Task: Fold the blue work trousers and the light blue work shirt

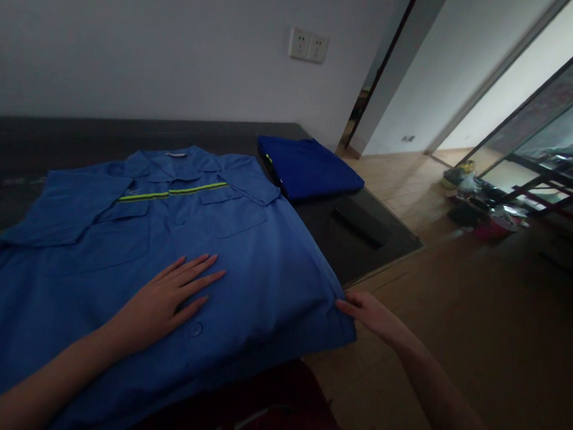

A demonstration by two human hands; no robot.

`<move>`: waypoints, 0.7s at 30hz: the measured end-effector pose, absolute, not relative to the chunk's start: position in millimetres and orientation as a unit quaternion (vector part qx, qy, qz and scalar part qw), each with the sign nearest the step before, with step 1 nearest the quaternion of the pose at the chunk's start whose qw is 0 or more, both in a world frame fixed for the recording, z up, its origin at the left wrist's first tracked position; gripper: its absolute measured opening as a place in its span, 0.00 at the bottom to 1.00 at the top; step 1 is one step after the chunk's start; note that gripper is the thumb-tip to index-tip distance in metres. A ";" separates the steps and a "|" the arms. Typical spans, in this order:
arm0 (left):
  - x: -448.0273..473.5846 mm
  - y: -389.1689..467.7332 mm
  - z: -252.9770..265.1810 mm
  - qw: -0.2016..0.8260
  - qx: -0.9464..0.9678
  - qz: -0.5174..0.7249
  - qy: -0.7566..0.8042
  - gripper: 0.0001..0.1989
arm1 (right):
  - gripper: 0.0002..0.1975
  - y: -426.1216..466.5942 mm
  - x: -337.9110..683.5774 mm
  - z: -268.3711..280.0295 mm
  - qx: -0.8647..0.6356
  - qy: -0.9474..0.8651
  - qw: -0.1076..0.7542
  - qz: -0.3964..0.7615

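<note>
A blue short-sleeved work shirt with yellow-green stripes across the chest lies spread, front up, on the dark table. Its collar points toward the wall and its hem hangs over the near edge. My left hand rests flat on the shirt front, fingers spread, close to a button. At the shirt's right side edge, my right hand pinches the fabric between thumb and fingers. Beyond the right sleeve sits a folded darker blue garment.
On the dark table, a flat black object lies near the right edge. Behind is a wall with two power sockets. Bags and containers stand on the wooden floor at the right, beside a dark-framed rack.
</note>
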State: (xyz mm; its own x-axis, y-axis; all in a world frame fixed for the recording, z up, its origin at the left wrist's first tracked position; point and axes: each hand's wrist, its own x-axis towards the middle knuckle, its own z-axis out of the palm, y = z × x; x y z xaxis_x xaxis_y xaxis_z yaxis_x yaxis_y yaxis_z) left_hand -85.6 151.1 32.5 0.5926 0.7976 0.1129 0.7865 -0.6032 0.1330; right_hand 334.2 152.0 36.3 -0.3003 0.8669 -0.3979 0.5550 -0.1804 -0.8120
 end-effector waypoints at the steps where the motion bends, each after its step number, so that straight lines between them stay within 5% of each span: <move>1: -85.2 151.1 32.7 0.036 0.891 0.083 0.445 0.26 | 0.26 154.8 334.4 45.0 -0.585 -0.649 0.151 0.462; 6: -84.6 150.2 33.6 0.044 0.888 0.097 0.447 0.25 | 0.22 172.7 305.5 77.0 -0.657 -0.718 0.170 0.154; 10: -85.4 149.3 33.8 0.044 0.890 0.110 0.440 0.25 | 0.13 193.3 275.5 62.8 -0.630 -0.755 0.176 0.038; 21: -97.1 150.3 36.7 0.046 0.901 0.096 0.421 0.25 | 0.13 226.3 310.1 51.9 -0.590 -0.634 0.331 0.374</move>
State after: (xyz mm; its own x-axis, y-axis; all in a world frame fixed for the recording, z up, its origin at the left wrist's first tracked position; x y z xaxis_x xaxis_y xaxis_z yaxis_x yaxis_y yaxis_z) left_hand -97.1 150.3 36.7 0.6276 0.7668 0.1344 0.7493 -0.6419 0.1631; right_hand 310.1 226.3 51.9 -0.0842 0.9962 -0.0213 0.5010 0.0238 -0.8651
